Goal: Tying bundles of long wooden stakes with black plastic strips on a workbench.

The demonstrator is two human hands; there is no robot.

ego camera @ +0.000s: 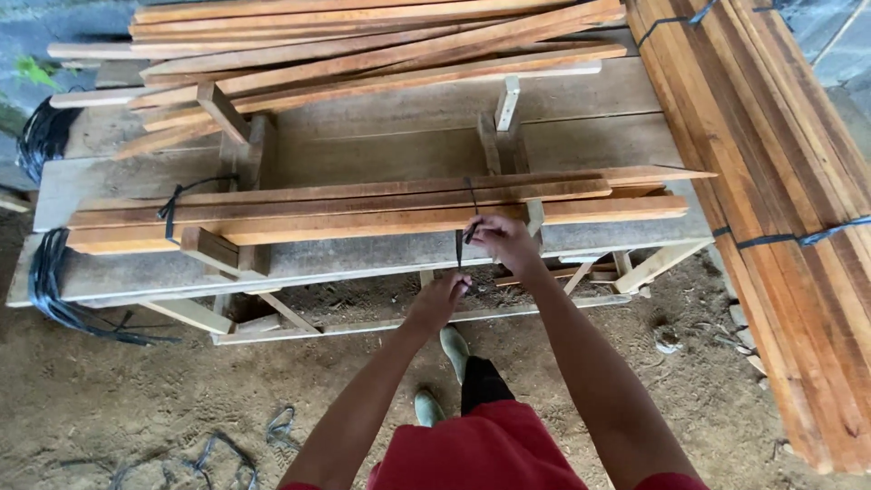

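The bundle of wooden slats (363, 210) lies across the workbench (381, 150) in front of me, its long axis running left to right, square to the line of my arms. Around its right part a black strap (471, 195) crosses over the top of the slats and comes down the near face toward me.

My right hand (504, 243) is the nearer one to the bundle: it sits right at the near edge of the slats, fingers drawn together and pinching the strap where it comes off the wood. My left hand (438, 300) is lower and closer to my body, below the bench edge, closed around what looks like the loose end of the same strap, which hangs down between the two hands. So the strap runs away from me and upward, from left hand to right hand to the top of the bundle.

Further left on the same bundle a second black strap tie (172, 207) is already knotted around the slats. Behind it a loose heap of slats (363, 45) lies on the far side of the bench, mostly also left to right. On my right a tall stack of strapped slats (771, 181) runs away from me, banded in black. A hank of black straps (54, 290) hangs off the bench's left end. I see no packages, labels or signs anywhere here
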